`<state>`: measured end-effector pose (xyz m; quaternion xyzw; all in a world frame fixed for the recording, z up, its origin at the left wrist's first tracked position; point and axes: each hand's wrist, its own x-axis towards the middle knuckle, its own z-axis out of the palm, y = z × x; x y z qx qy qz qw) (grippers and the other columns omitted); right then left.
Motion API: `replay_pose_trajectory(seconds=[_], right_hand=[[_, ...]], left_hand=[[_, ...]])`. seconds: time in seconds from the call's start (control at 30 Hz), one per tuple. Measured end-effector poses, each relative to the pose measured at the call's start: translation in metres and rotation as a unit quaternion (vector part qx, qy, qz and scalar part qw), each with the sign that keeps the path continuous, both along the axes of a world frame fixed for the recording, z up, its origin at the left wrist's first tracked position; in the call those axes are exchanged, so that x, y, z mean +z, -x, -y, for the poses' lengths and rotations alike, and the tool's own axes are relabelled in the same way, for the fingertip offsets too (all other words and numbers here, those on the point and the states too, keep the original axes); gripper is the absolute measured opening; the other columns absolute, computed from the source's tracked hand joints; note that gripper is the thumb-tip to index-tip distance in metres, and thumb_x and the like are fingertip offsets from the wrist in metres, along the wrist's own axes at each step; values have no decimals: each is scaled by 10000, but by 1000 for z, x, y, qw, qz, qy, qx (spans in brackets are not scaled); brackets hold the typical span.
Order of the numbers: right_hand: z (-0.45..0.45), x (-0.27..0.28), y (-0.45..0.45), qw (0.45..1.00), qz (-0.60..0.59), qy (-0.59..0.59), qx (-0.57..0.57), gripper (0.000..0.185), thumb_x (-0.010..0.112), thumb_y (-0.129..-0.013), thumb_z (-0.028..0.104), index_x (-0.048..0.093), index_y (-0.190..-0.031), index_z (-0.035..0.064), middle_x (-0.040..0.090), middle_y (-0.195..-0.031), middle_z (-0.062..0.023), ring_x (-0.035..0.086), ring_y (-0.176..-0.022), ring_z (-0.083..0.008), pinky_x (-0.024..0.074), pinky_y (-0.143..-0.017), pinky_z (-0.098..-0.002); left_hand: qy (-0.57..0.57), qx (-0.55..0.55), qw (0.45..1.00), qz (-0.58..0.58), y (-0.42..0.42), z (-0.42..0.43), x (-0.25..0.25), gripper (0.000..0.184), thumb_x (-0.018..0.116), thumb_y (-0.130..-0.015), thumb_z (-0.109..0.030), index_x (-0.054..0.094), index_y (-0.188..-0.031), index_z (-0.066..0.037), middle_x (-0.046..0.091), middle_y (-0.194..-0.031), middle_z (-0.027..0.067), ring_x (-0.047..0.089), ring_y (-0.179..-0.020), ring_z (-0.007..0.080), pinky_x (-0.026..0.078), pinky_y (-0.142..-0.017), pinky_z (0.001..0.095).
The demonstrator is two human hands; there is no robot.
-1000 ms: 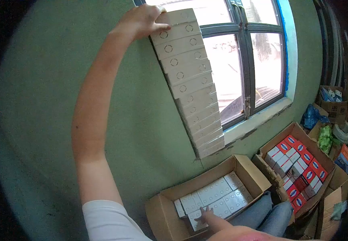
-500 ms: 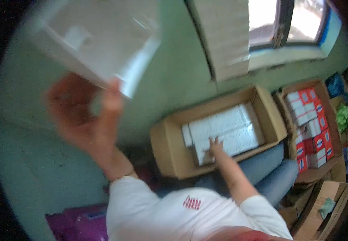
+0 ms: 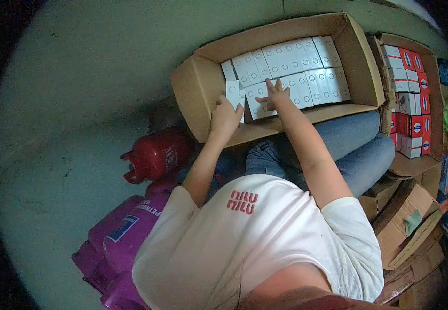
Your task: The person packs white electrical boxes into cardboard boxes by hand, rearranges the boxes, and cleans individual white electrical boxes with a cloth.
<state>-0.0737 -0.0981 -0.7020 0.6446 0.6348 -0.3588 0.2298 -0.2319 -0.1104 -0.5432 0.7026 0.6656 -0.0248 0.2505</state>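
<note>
An open cardboard carton in front of my lap holds two rows of small white boxes with round printed marks on their ends. At the carton's left end, my left hand grips a narrow white box between thumb and fingers, beside the near row. Part of that box is hidden by the hand. My right hand lies on top of the near row with its fingers spread, touching the boxes and holding nothing.
A second carton on the right contains red and white boxes. Folded cardboard lies below it. To my left stand a red gas cylinder and a purple gas cylinder. A wall rises behind the carton.
My left hand has come down from high near the camera into the carton with the white box. The view has tilted downward. My right hand stays on the near row.
</note>
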Motion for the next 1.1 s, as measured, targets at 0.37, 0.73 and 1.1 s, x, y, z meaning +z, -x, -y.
replay_pose_trajectory(seconds=[0.37, 0.73, 1.1], right_hand=[[-1, -7, 2, 1000, 13, 21, 8, 551, 549, -871, 352, 323, -1303, 608, -78, -1556, 0, -55, -1423, -331, 206, -1048, -591], [0, -12, 3, 1000, -3, 11, -13, 595, 584, -858, 311, 324, -1300, 612, -76, -1556, -9, -62, -1422, -332, 209, -1040, -604], [-5, 12, 0, 999, -16, 27, -9, 465, 484, -903, 384, 364, -1327, 535, -25, -1557, -33, 33, -1410, -365, 225, -1048, -583]], left_hand=[[147, -32, 982, -116, 5, -10, -46, 762, 614, -795, -372, 306, -1166, 218, 599, -1015, 308, 618, -908, 434, 497, -806, 458], [358, 145, 917, -96, -8, -21, -134, 859, 656, -791, -200, 101, -1331, 171, 552, -1144, 293, 626, -952, 366, 557, -637, 412], [278, -71, 942, -172, -2, -28, -159, 576, 555, -889, -275, 353, -1315, 56, 612, -1089, 235, 634, -941, 356, 546, -717, 412]])
